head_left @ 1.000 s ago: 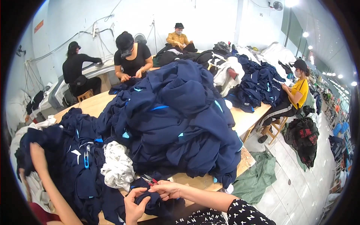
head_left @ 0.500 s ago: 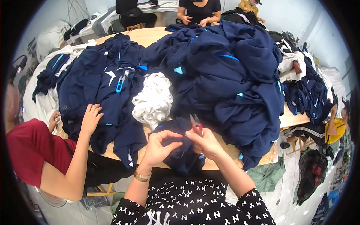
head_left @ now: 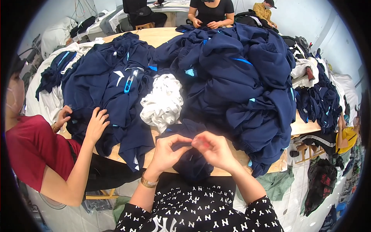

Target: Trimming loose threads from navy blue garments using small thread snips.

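Note:
A small navy garment (head_left: 193, 166) lies beneath my hands at the table's front edge. My left hand (head_left: 166, 154) is over its left side, thumb and index finger brought close together at the tips; anything pinched there is too small to make out. Right beside those fingertips is my right hand (head_left: 214, 152), curled and blurred by motion. A patch of red from the thread snips (head_left: 205, 145) shows within its grip; the blades are hidden. Just beyond my hands sits a bundle of white fabric strips (head_left: 162, 102).
Navy garments form a large heap (head_left: 235, 85) to the right and a lower pile (head_left: 100, 89) to the left. Blue-handled snips (head_left: 128, 85) rest on the left pile. A co-worker in a red shirt (head_left: 33, 154) handles cloth at my left; another in black (head_left: 211, 15) sits across the table (head_left: 166, 36).
My right hand has turned inward, hiding the blades of the red snips. My left fingertips have come closer to it. The co-worker's hands at left have shifted slightly on the cloth.

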Tool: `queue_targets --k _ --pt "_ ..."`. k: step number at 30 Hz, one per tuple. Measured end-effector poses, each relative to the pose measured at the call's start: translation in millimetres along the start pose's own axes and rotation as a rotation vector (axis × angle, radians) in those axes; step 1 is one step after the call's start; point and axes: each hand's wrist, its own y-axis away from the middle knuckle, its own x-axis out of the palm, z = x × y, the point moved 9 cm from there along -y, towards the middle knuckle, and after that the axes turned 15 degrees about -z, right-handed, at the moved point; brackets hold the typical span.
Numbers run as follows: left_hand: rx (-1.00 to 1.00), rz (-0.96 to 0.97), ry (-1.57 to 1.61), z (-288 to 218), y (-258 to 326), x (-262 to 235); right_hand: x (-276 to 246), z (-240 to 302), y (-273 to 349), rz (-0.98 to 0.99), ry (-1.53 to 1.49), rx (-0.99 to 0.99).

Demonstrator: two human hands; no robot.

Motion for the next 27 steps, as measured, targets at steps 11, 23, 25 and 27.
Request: queue_targets --k 11,23,25,27 --pt "-0.107 0.077 0.216 16.7 -0.9 -1.1 -24.4 -39.5 -3.2 0.049 0.226 0.048" --pt "-0.109 0.127 0.234 16.4 -0.6 -0.5 -11.0 -9.1 -6.7 0.251 0.465 -0.222" --pt "-0.104 0.128 0.222 15.6 -0.6 -1.1 -11.1 -6.4 -8.1 0.257 0.472 -0.240" --pt "-0.090 0.131 0.198 14.5 -0.6 -1.7 -10.6 -3.4 -8.5 0.262 0.480 -0.258"
